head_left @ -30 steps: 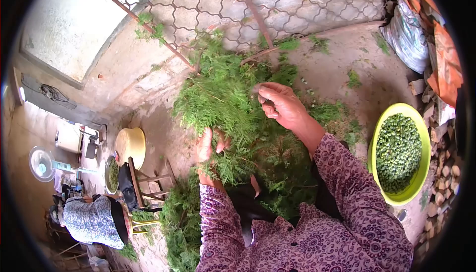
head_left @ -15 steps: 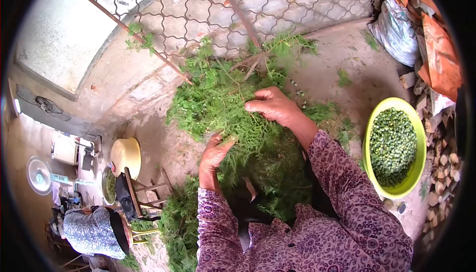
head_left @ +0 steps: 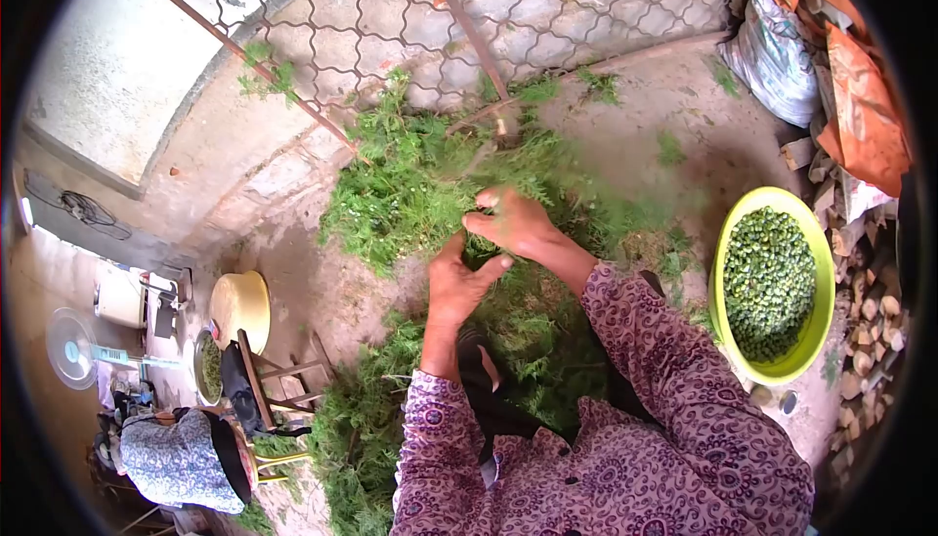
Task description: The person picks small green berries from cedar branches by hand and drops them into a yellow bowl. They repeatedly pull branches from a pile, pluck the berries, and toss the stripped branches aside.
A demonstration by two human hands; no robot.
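Note:
My left hand (head_left: 459,287) is raised in front of me, its thumb spread away from the index finger; its other fingers are partly hidden. Close above it, my right hand (head_left: 521,224) has curled fingers against a feathery green branch (head_left: 567,170), which is smeared by motion. Its fingertips are partly hidden, so the exact hold is hard to see. Beneath and beyond both hands lies a heap of the same green sprigs (head_left: 381,204). More of this foliage (head_left: 362,419) covers the ground by my left arm.
A yellow-green basin (head_left: 721,311) of small round green pieces (head_left: 769,282) stands at right, beside stacked firewood (head_left: 865,326). Wire mesh (head_left: 391,18) borders the far side. A wooden chair (head_left: 259,380), a tan tub (head_left: 241,306) and another person (head_left: 181,458) are at left.
The branch has swung down and toward the right, blurring. My left hand has come off the foliage and moved up beside my right hand, which has shifted slightly left and down.

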